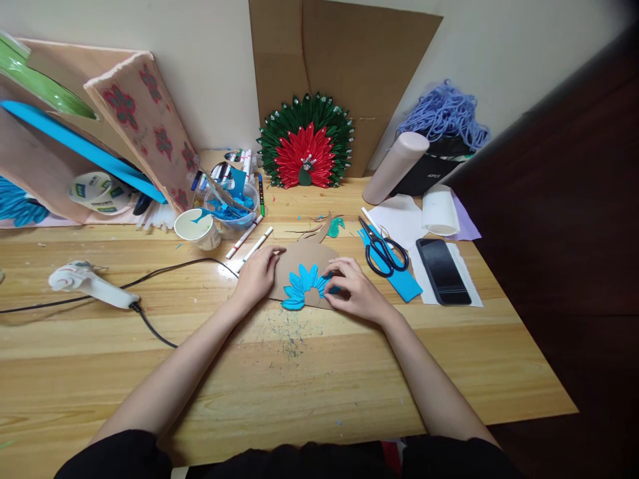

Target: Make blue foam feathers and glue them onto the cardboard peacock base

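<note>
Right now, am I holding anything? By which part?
Left hand rests at the left edge of the cardboard piece; right hand touches blue petals at their right end; any pinch is unclear.

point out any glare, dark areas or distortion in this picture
Head view: glare on the table by the markers, faint reflections on the phone, deep darkness at far right, apparent wide-angle stretching of the shelf at left.

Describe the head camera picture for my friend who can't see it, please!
A person's right hand touches blue petals fanned out on a piece of brown cardboard, and the left hand rests at the cardboard's edge. Behind stands a red and green fan-shaped craft; scissors and a phone lie to the right.
</note>
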Available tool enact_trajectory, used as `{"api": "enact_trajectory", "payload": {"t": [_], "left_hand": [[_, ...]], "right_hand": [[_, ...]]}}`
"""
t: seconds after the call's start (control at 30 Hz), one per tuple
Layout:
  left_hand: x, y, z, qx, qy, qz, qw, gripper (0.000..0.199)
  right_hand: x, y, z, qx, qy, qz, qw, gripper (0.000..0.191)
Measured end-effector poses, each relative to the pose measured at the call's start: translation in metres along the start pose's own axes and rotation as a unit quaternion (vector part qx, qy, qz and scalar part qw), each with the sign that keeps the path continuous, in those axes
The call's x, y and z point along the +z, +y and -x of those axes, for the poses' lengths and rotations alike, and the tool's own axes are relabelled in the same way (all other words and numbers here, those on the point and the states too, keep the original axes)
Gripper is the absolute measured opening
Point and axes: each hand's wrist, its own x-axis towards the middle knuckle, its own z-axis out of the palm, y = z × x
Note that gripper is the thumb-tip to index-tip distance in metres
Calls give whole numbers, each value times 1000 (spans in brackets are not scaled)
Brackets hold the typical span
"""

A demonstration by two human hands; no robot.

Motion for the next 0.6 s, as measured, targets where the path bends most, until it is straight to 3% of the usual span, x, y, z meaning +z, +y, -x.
{"api": "enact_trajectory", "payload": {"t": [0.6], "left_hand": [[0, 1, 0, 1, 0, -3, 1000, 25]], "right_hand": [[-3, 4, 2, 10, -9, 10, 1000, 5]]}}
